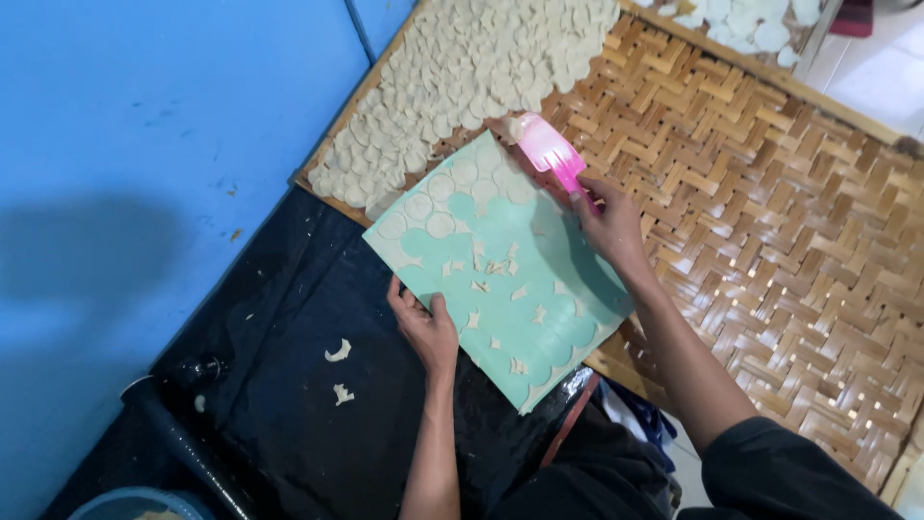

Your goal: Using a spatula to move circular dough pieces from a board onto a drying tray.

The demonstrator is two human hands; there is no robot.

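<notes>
My left hand [425,325] grips the near edge of a pale green board [549,274], which rests tilted over the edge of a woven bamboo tray [770,221]. Thin round dough discs [431,200] and small dough scraps [491,268] lie on the board. My right hand [609,223] holds a pink spatula [549,152], its blade at the board's far corner beside a dough disc. Many pale dough discs [472,67] lie overlapping on the tray beyond the board.
A blue wall [144,144] stands at the left. Black plastic sheet [308,385] covers the surface below the board, with two dough scraps [338,371] on it. A second tray with white discs [751,24] is at the top right.
</notes>
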